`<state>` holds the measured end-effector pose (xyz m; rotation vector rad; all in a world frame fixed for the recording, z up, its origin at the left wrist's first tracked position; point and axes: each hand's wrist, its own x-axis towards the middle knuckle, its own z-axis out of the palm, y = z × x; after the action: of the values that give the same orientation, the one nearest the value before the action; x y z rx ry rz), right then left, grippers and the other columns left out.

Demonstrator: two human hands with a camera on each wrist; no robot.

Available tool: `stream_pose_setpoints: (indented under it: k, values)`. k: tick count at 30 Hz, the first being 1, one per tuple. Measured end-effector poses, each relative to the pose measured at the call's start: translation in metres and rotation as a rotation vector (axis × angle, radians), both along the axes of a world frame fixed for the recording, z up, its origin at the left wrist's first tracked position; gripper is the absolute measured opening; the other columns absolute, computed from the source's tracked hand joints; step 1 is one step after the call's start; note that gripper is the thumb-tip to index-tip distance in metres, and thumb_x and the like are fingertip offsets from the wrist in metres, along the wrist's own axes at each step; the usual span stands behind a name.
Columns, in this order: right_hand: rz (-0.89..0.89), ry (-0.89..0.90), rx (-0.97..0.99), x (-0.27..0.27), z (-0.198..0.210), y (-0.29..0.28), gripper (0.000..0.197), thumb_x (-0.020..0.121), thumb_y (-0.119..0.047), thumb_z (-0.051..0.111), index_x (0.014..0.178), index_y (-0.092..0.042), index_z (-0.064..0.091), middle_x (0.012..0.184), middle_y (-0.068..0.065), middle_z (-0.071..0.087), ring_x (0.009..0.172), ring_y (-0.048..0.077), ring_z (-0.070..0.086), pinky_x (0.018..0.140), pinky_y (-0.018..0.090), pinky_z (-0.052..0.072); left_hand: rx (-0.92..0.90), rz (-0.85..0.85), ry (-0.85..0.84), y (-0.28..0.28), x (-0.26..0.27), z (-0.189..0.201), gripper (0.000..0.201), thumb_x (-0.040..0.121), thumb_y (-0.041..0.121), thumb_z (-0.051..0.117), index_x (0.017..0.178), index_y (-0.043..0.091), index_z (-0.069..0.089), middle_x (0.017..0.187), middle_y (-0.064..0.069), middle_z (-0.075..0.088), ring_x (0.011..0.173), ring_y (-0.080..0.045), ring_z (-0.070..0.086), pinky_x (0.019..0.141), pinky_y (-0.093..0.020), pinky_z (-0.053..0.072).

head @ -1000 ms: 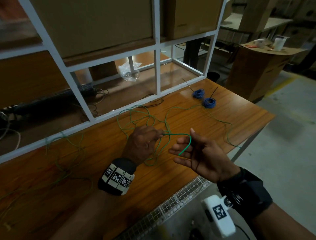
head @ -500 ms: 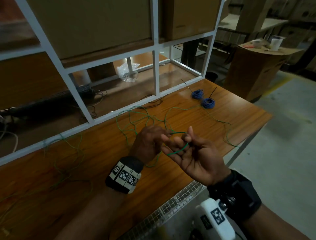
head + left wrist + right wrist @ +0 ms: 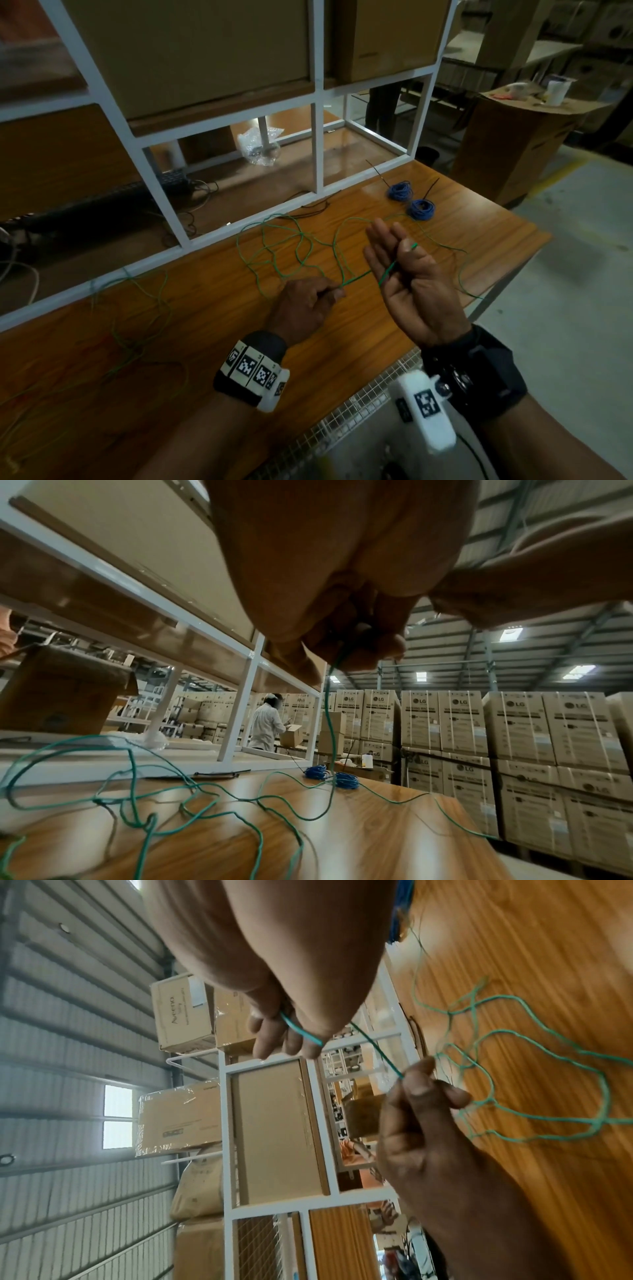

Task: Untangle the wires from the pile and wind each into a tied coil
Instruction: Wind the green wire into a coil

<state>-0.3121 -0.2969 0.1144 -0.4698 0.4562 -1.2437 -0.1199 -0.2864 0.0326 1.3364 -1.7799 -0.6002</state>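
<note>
Pinching a green wire [image 3: 359,275] at two points over the wooden table [image 3: 205,325]; left hand [image 3: 301,308] curled, fingertips clamped on the strand at about 9 o'clock from the right hand [image 3: 407,284]; right hand palm-up, fingers [image 3: 380,240] straight and close together, thumb pressing the wire's free end [image 3: 412,246] across the palm; short taut span running between the two grips, rest of the strand trailing in loose crossing loops [image 3: 192,799] toward 11 o'clock, up to the white rack frame [image 3: 318,144]; judged thin, very light and springy, holding its kinks rather than lying flat, so likely to snag where loops cross; smooth sheath probably slippery under a light pinch; best taken near the free end, as now, with the other hand sliding along to feed slack and feel for knots; gentle pulls advised, since a hard tug could tighten a crossing; two blue wire coils [image 3: 411,202] lying finished at 12 o'clock, with black tie ends sticking out; more green wire [image 3: 144,308] sprawled at 9 o'clock, not yet handled; plastic bag [image 3: 260,144] on the shelf behind
</note>
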Motion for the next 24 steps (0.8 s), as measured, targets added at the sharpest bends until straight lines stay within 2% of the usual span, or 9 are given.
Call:
stream_pose_setpoints:
  k: [3, 6, 7, 9, 11, 13, 15, 19, 24]
  values:
    - [-0.247, 0.298, -0.172, 0.006, -0.016, -0.021, 0.031, 0.110, -0.016, 0.036, 0.129, -0.009, 0.059, 0.136, 0.006, 0.066, 0.133, 0.017, 0.058, 0.115, 0.040, 0.042, 0.080, -0.014, 0.071, 0.007, -0.006, -0.005, 0.015, 0.092, 0.030, 0.065, 0.099, 0.021, 0.074, 0.092, 0.009, 0.071, 0.086, -0.005, 0.065, 0.071, -0.019, 0.050]
    - [-0.472, 1.144, -0.567, 0.012, -0.044, -0.033, 0.029, 0.109, -0.013, 0.042, 0.127, -0.011, 0.064, 0.134, 0.004, 0.066, 0.134, 0.029, 0.055, 0.109, 0.050, 0.048, 0.122, 0.009, 0.051, 0.010, -0.008, -0.005, 0.014, 0.091, 0.022, 0.069, 0.103, 0.021, 0.075, 0.100, 0.008, 0.072, 0.091, -0.004, 0.067, 0.074, -0.018, 0.053]
    - [-0.386, 1.344, -0.676, 0.013, -0.052, -0.035, 0.027, 0.108, -0.010, 0.043, 0.125, -0.011, 0.065, 0.135, 0.006, 0.065, 0.135, 0.033, 0.054, 0.108, 0.052, 0.047, 0.106, 0.023, 0.029, 0.011, -0.006, -0.004, 0.013, 0.089, 0.020, 0.069, 0.101, 0.019, 0.075, 0.097, 0.009, 0.072, 0.088, -0.005, 0.068, 0.071, -0.017, 0.052]
    - [-0.077, 1.571, -0.807, 0.012, -0.063, -0.037, 0.025, 0.106, -0.008, 0.046, 0.120, -0.010, 0.067, 0.132, 0.012, 0.067, 0.136, 0.033, 0.053, 0.108, 0.045, 0.047, 0.003, 0.045, -0.088, 0.013, 0.004, 0.000, 0.015, 0.086, 0.023, 0.066, 0.096, 0.018, 0.076, 0.090, 0.010, 0.071, 0.081, -0.006, 0.067, 0.066, -0.019, 0.052]
    - [0.229, 1.692, -0.835, 0.004, -0.064, -0.035, 0.022, 0.106, -0.013, 0.048, 0.114, -0.012, 0.069, 0.114, 0.009, 0.074, 0.114, 0.030, 0.067, 0.092, 0.040, 0.053, -0.042, 0.018, -0.205, 0.016, 0.019, 0.010, 0.025, 0.085, 0.033, 0.059, 0.097, 0.019, 0.075, 0.089, 0.007, 0.070, 0.081, -0.009, 0.063, 0.068, -0.026, 0.052]
    - [0.434, 1.627, -0.867, -0.005, -0.059, -0.031, 0.020, 0.107, -0.015, 0.048, 0.107, -0.012, 0.068, 0.102, -0.002, 0.077, 0.098, 0.015, 0.071, 0.087, 0.042, 0.054, -0.087, -0.036, -0.297, 0.018, 0.031, 0.025, 0.019, 0.086, 0.031, 0.063, 0.095, 0.018, 0.074, 0.086, 0.006, 0.066, 0.082, -0.010, 0.057, 0.073, -0.028, 0.048]
    - [0.579, 1.457, -0.889, -0.008, -0.048, -0.026, 0.024, 0.109, -0.020, 0.047, 0.106, -0.007, 0.067, 0.095, -0.003, 0.078, 0.092, 0.008, 0.072, 0.086, 0.040, 0.056, -0.136, -0.072, -0.301, 0.017, 0.039, 0.040, 0.011, 0.085, 0.029, 0.068, 0.090, 0.021, 0.074, 0.085, 0.008, 0.065, 0.082, -0.008, 0.055, 0.075, -0.030, 0.045]
    - [0.765, 1.242, -0.837, -0.002, -0.032, -0.020, 0.028, 0.109, -0.023, 0.047, 0.113, -0.003, 0.065, 0.090, 0.001, 0.077, 0.083, 0.019, 0.071, 0.081, 0.038, 0.058, -0.088, -0.121, -0.111, 0.010, 0.040, 0.066, 0.008, 0.084, 0.028, 0.075, 0.089, 0.022, 0.076, 0.086, 0.007, 0.066, 0.079, -0.014, 0.060, 0.068, -0.036, 0.050]
    - [0.974, 0.704, -0.703, 0.007, -0.024, -0.011, 0.024, 0.107, -0.006, 0.045, 0.118, 0.009, 0.061, 0.111, 0.024, 0.072, 0.100, 0.030, 0.071, 0.087, 0.038, 0.055, -0.067, -0.172, 0.105, -0.004, 0.031, 0.088, 0.017, 0.072, 0.023, 0.086, 0.085, 0.014, 0.078, 0.080, 0.004, 0.068, 0.070, -0.027, 0.061, 0.063, -0.046, 0.052]
